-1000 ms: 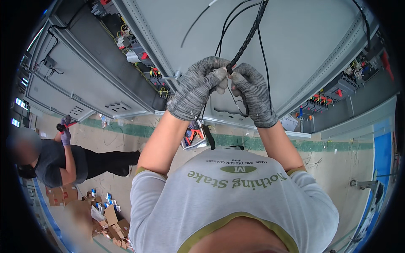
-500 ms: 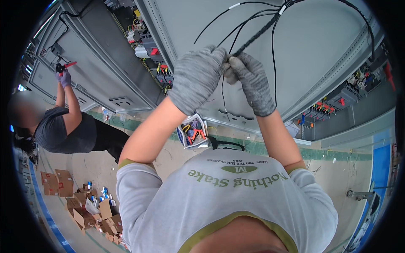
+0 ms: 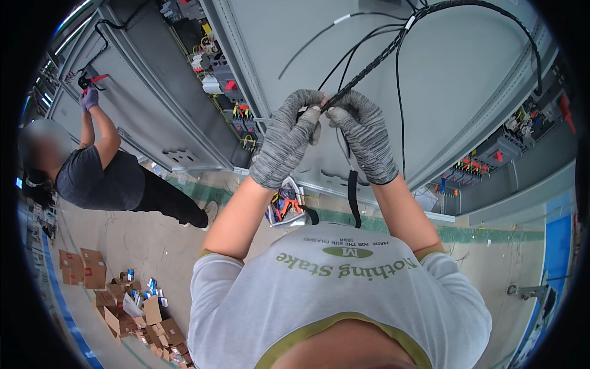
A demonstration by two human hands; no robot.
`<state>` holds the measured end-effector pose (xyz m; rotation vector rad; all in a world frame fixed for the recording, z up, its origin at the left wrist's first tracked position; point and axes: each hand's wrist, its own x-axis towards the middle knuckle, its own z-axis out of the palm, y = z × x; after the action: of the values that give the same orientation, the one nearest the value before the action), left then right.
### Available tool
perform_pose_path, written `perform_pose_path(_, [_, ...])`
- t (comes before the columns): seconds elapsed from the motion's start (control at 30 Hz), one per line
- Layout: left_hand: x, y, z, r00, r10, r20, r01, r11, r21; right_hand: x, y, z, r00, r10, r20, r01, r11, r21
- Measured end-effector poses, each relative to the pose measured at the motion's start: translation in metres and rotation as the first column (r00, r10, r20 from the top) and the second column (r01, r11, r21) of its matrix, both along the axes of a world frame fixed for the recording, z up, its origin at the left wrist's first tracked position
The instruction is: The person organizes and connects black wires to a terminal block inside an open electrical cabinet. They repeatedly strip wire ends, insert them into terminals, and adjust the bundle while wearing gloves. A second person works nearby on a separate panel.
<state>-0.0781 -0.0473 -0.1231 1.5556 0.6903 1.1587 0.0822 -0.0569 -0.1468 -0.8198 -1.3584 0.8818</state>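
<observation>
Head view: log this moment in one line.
left grey-gloved hand: pinching black wrapped cable bundle; right grey-gloved hand: at same bundle; behind: flat grey panel

Green curved lettering (image 3: pixel 344 268) across wearer's white shirt (image 3: pixel 362 292), upside down in view. Beyond it, green oval emblem (image 3: pixel 348 249) with single pale letter; past that, small dark print (image 3: pixel 354 240), two short lines. White tags (image 3: pixel 342 19) on black cables (image 3: pixel 367 70): markings illegible. Small red prints on cardboard boxes (image 3: pixel 94 278): too small to read.
</observation>
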Motion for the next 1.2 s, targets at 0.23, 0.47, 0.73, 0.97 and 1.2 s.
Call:
perform_pose_path(0.23, [-0.011, 0.009, 0.022, 0.966, -0.255, -0.043, 0.247, 0.959, -0.139, -0.014, 0.015, -0.024, 0.902, 0.241, -0.358, -0.329, 0.921, -0.210])
perform_pose_path(0.47, [-0.009, 0.030, 0.046, 0.785, 0.450, -0.426, 0.014, 0.675, 0.738, 0.000, 0.019, 0.002, 0.992, -0.007, -0.129, 0.019, 0.996, 0.091])
perform_pose_path(0.73, [0.004, 0.058, 0.047, 0.484, 0.861, -0.155, -0.134, 0.249, 0.959, 0.069, -0.030, 0.073, 0.782, -0.623, 0.023, 0.431, 0.567, 0.702])
perform_pose_path(0.97, [-0.003, 0.077, 0.088, 0.395, 0.898, 0.195, -0.299, -0.075, 0.951, 0.152, 0.040, 0.200, -0.002, -0.989, 0.146, 0.043, 0.146, 0.988])
perform_pose_path(1.2, [-0.018, 0.116, 0.175, 0.300, 0.887, 0.352, -0.285, -0.268, 0.920, 0.147, 0.050, 0.229, 0.018, -0.911, 0.411, -0.040, 0.410, 0.911])
